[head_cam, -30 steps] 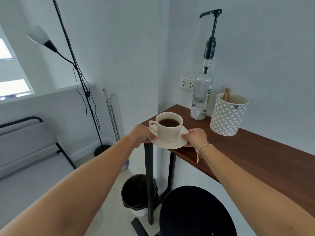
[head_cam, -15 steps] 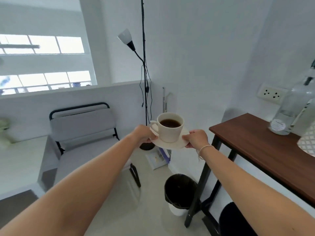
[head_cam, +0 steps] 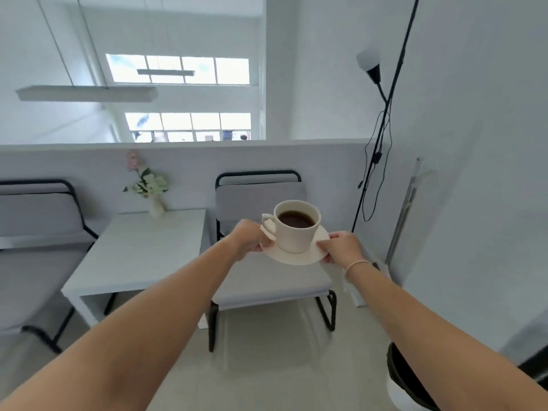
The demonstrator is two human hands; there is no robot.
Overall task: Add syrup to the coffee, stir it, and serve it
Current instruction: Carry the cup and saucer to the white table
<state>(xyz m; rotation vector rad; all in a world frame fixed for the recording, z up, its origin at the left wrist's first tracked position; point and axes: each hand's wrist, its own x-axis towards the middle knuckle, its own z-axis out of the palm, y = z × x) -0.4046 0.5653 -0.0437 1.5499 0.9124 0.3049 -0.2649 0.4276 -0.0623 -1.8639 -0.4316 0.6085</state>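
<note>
Cup (head_cam: pixel 297 229) of coffee on saucer (head_cam: pixel 299 256), pinched at opposite rims by left hand (head_cam: pixel 250 240) and right hand (head_cam: pixel 341 247); fragile, spill-prone, best kept level.

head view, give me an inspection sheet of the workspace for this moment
surface: white table ahead on the left, top bare apart from the vase.
job's things: cup of dark coffee stands upright on a saucer, carried in the air in front of the grey chair; no syrup bottle or stirrer in view.
clutter: vase of flowers at the table's far edge; dark bin at lower right.
hands: left hand grips the saucer's left rim, right hand its right rim.
cables: black cord hangs along the floor lamp pole.
surroundings: second grey seat at left, half wall, windows beyond.
</note>
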